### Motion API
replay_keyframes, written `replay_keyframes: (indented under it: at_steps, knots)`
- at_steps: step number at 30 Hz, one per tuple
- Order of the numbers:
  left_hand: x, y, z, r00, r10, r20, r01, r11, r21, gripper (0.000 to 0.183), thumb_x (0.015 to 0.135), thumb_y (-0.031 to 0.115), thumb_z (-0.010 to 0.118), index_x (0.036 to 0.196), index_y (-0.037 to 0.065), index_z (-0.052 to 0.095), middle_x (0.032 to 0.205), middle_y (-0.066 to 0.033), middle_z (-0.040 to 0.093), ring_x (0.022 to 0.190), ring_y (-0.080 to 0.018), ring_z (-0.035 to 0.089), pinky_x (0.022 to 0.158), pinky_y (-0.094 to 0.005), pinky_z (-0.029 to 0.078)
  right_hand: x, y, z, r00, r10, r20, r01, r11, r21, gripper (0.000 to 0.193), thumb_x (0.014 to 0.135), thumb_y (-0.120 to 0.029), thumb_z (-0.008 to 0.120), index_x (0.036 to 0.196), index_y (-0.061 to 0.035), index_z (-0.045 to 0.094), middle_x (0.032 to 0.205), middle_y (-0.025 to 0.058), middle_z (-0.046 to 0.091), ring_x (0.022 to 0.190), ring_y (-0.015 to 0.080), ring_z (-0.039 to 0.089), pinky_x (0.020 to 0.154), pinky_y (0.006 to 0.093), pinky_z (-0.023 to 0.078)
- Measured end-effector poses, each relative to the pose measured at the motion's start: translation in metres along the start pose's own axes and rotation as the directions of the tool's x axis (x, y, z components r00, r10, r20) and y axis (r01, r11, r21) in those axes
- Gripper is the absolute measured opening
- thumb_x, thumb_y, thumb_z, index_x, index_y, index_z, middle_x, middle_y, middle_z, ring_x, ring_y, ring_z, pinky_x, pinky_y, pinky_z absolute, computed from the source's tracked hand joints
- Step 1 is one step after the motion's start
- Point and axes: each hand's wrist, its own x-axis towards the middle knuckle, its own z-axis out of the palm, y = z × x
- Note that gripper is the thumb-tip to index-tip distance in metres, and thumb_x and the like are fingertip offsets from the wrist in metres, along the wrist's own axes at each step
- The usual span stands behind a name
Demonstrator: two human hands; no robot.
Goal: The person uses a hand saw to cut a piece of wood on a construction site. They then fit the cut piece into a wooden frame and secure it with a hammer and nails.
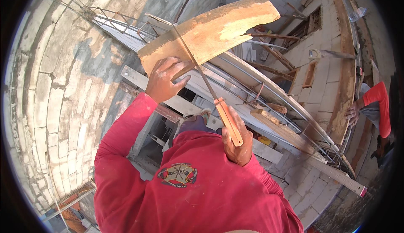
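Note:
A broad wooden board lies slanted in front of me, rough along its far edge and broken with a notch at its right end. My left hand grips the board's near edge toward its left end, fingers pressed on the wood. In my right hand is a handsaw, closed around its orange handle. The saw's thin blade, seen nearly edge-on, crosses the board just right of my left fingers. How deep the blade sits in the wood, I cannot tell.
Steel reinforcing bars run diagonally beneath the board. A wooden offcut rests beside them. Block wall rises at left. Another person's red sleeve and hand show at far right, by a long plank. A clear bottle stands beyond.

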Motion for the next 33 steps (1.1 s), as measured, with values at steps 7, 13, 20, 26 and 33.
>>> replay_keyframes:
  at_steps: [7, 13, 20, 26, 33]
  knots:
    - [0.078, -0.094, 0.009, 0.848, -0.528, -0.053, 0.527, 0.826, 0.201, 0.055, 0.103, 0.053, 0.062, 0.131, 0.006, 0.071, 0.127, -0.0273, 0.068, 0.121, -0.0434, 0.065, 0.105, -0.0540, 0.051, 0.001, -0.006, 0.002, 1.000, 0.005, 0.031, -0.006, 0.999, 0.050, 0.067, 0.094, 0.006, 0.069, 0.157, 0.0014, 0.046, 0.138, 0.0197, 0.071, 0.115, 0.0321, 0.076, 0.093, 0.0350, 0.060]
    - [0.085, -0.091, 0.030, 0.761, -0.649, -0.029, 0.625, 0.720, 0.300, 0.070, 0.106, 0.065, 0.049, 0.132, 0.004, 0.070, 0.127, -0.0332, 0.069, 0.123, -0.0467, 0.065, 0.106, -0.0550, 0.052, 0.006, -0.011, 0.000, 0.999, -0.047, 0.012, 0.046, 0.999, 0.013, 0.067, 0.094, 0.004, 0.070, 0.156, 0.0023, 0.047, 0.138, 0.0213, 0.071, 0.112, 0.0333, 0.077, 0.091, 0.0362, 0.061]
    - [0.086, -0.091, 0.027, 0.804, -0.594, -0.007, 0.564, 0.759, 0.326, 0.062, 0.111, 0.055, 0.044, 0.127, 0.002, 0.071, 0.123, -0.0265, 0.074, 0.125, -0.0462, 0.063, 0.110, -0.0534, 0.049, 0.016, -0.014, -0.009, 0.999, 0.017, 0.041, -0.018, 0.999, 0.030, 0.067, 0.093, 0.004, 0.071, 0.155, 0.0029, 0.047, 0.139, 0.0230, 0.069, 0.114, 0.0359, 0.076, 0.091, 0.0374, 0.062]
    - [0.085, -0.093, 0.029, 0.823, -0.568, 0.007, 0.536, 0.780, 0.324, 0.060, 0.112, 0.052, 0.042, 0.125, 0.001, 0.071, 0.124, -0.0258, 0.074, 0.126, -0.0466, 0.062, 0.112, -0.0524, 0.046, 0.013, -0.018, -0.006, 1.000, -0.023, 0.017, 0.022, 1.000, 0.022, 0.062, 0.097, -0.001, 0.068, 0.156, 0.0025, 0.048, 0.143, 0.0218, 0.068, 0.116, 0.0304, 0.075, 0.095, 0.0336, 0.058]
    - [0.085, -0.093, 0.030, 0.824, -0.566, 0.002, 0.532, 0.776, 0.339, 0.061, 0.113, 0.052, 0.040, 0.124, 0.001, 0.071, 0.124, -0.0257, 0.074, 0.127, -0.0466, 0.061, 0.111, -0.0532, 0.047, 0.016, -0.021, -0.008, 0.999, -0.018, 0.052, 0.017, 1.000, 0.008, 0.062, 0.097, 0.001, 0.067, 0.156, 0.0018, 0.048, 0.145, 0.0208, 0.067, 0.118, 0.0295, 0.075, 0.097, 0.0316, 0.056]
